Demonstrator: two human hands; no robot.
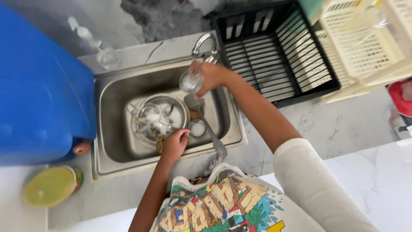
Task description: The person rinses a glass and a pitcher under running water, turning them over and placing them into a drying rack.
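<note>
glass [190, 81] — gripped in right hand [211, 76], under tap [202, 43]

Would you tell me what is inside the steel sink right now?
The sink holds a metal bowl, clear glassware, a ladle. The left hand hides what's beneath.

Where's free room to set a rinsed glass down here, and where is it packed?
Free: the black dish rack right of the tap shows no items; bare marble counter in front of it. Crowded: the sink, holding a metal bowl, glassware and a ladle. Right hand holds a glass; left hand is in the sink.
</note>
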